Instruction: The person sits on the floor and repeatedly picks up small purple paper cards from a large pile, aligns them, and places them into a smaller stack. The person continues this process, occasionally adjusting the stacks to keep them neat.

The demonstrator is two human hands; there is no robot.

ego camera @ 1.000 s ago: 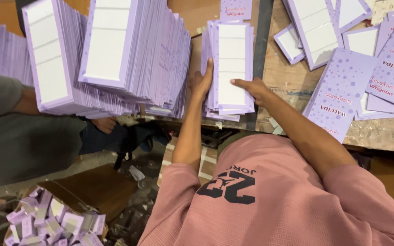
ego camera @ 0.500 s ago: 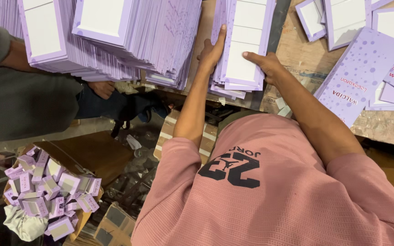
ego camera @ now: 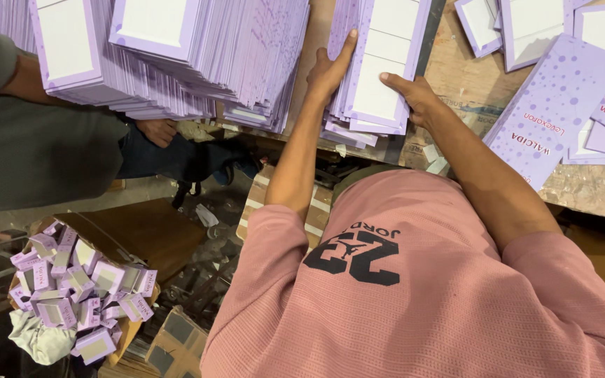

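Head view: both my hands are on one stack of flat lilac carton blanks (ego camera: 376, 77) at the near edge of the worktable (ego camera: 470, 77). Left hand (ego camera: 330, 66) lies flat against the stack's left side, fingers stretched out along it. Right hand (ego camera: 414, 94) is clamped on the near right corner, thumb on top, fingers wrapped under the edge. So the stack is held between the two palms, not lifted as far as I can tell; it rests on the table.

Progress, my read: this stack looks roughly squared, though lower sheets fan out at the near edge, so alignment isn't finished. To my left two much bigger piles of blanks (ego camera: 176, 56) sit fanned and loose. To my right, loose printed blanks (ego camera: 561, 105) lie scattered, unstacked. A box of folded small cartons (ego camera: 85, 287) stands on the floor. A second person in a grey top (ego camera: 29, 154) is by the big piles.
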